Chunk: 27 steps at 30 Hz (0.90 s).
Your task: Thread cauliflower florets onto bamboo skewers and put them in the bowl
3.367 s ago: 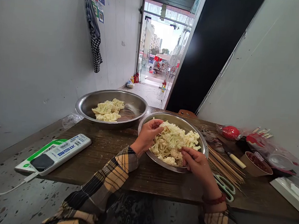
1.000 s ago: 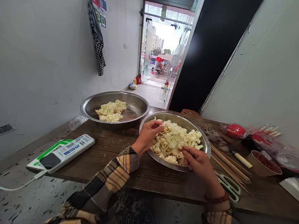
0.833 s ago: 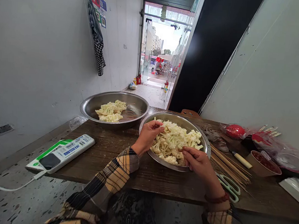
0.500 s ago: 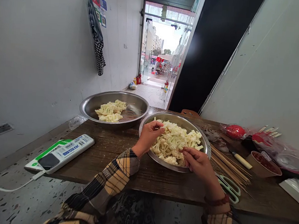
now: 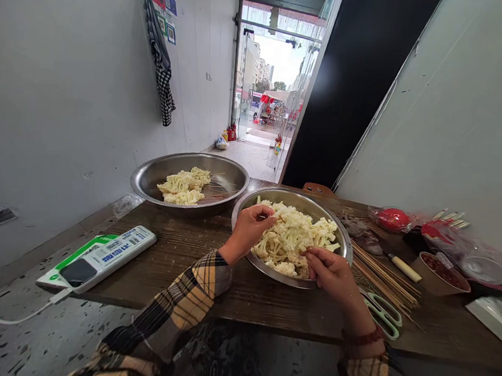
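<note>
A steel bowl (image 5: 347, 258) full of cut cauliflower (image 5: 293, 228) stands before me on the dark wooden table. Over its left side, my left hand (image 5: 250, 229) is closed in a pinch, its fingertips against a pale cauliflower floret. My right hand (image 5: 331, 272) is at the near right of the bowl, thumb and forefinger pressed together at the florets. What lies in that pinch is too small to make out. Thin bamboo skewers (image 5: 384, 277) lie on the table right of the bowl, beside green-handled scissors (image 5: 383, 315) partly behind my right wrist.
A wider steel basin (image 5: 148, 189) at the back left holds skewered cauliflower (image 5: 184, 186). A white device with a cable (image 5: 117, 253) lies at the left. To the right are a knife handle (image 5: 404, 267), a tub of red sauce (image 5: 443, 273) and plastic-wrapped items (image 5: 395, 219).
The whole view has shifted slightly left. Both hands keep nearly the same pinched pose over the bowl.
</note>
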{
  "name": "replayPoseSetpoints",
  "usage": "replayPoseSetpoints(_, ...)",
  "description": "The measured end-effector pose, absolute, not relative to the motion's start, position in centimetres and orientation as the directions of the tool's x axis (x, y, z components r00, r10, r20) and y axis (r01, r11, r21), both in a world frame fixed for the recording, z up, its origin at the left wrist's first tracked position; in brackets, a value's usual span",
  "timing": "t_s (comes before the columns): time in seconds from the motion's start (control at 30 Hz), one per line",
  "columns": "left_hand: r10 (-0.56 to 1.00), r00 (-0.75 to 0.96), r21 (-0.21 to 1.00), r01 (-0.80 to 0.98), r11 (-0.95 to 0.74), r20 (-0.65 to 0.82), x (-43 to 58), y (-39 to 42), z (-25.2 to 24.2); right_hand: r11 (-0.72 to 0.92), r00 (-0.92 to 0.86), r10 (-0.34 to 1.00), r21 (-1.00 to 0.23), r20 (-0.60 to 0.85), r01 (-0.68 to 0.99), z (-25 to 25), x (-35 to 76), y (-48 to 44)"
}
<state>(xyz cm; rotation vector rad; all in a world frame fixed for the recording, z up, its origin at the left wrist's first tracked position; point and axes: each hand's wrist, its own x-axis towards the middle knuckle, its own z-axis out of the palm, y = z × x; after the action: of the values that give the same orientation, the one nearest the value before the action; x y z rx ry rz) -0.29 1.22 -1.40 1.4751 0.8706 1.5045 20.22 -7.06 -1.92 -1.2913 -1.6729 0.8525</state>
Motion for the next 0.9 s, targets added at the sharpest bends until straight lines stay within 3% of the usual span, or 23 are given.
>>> replayPoseSetpoints(0.3,0.772,0.241,0.787,0.050,-0.615,0.588,0.25,0.50,-0.39,0.228,-0.125,0.973,-0.903,0.195,0.363,-2.16,20.25,-6.89)
replayPoseSetpoints(0.37,0.800,0.253,0.829,-0.020,-0.559,0.545,0.15,0.44,-0.35,0.207,-0.117,0.977,-0.920,0.177,0.334,-2.16,20.37,-6.84)
replayPoseSetpoints(0.47,0.899,0.218,0.912,-0.251,-0.324,0.380,-0.11,0.49,-0.45,0.152,-0.098,0.986,-0.961,0.133,0.233,-2.02,20.59,-6.84)
replayPoseSetpoints(0.57,0.952,0.186,0.893,-0.425,-0.147,0.245,-0.27,0.76,-0.68,0.112,-0.069,0.992,-0.987,0.105,0.113,-1.92,20.78,-6.85)
replayPoseSetpoints(0.7,0.951,0.213,0.892,-0.439,-0.112,0.224,-0.21,1.10,-0.96,0.100,-0.052,0.994,-0.992,0.096,0.072,-1.99,20.73,-6.83)
replayPoseSetpoints(0.9,0.938,0.274,0.903,-0.422,-0.080,0.211,-0.02,0.79,-0.83,0.146,-0.118,0.985,-0.975,0.127,0.170,-2.05,20.26,-6.88)
